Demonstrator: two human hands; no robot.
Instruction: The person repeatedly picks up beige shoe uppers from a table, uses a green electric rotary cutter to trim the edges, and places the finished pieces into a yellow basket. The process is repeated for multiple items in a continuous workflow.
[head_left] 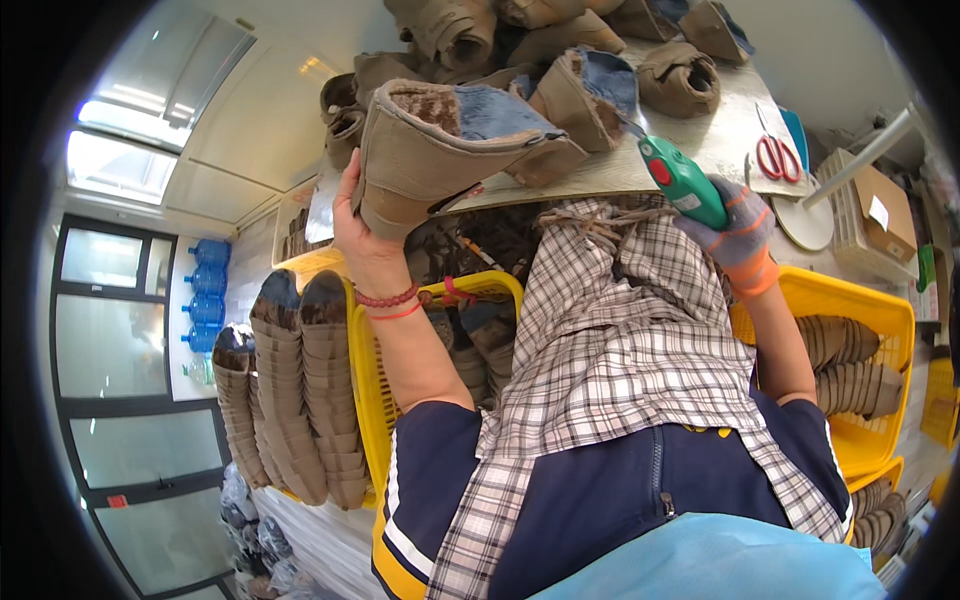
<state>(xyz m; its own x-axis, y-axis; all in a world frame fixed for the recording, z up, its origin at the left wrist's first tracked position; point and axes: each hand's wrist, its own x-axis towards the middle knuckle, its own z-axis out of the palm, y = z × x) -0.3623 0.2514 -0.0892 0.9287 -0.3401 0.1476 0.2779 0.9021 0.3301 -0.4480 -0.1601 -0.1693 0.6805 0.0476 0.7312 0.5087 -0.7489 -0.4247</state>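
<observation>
My left hand (362,236) grips a brown boot upper (412,160) from beneath, raised above the near edge of the worktable. Its open top shows brown fleece and a blue lining. In a grey and orange glove, my right hand (738,242) is closed round a green handheld electric tool (686,182) with a red button. The tool's thin metal tip points up and left, apart from the held upper. Behind them, more boot uppers (585,95) lie heaped on the table, one of them close to the tip.
Red-handled scissors (777,158) lie on the worktable (715,140) at the right. Yellow baskets (880,310) holding stacked uppers flank me on both sides. Tall stacks of uppers (300,390) stand at the left. A cardboard box (885,215) sits at the far right.
</observation>
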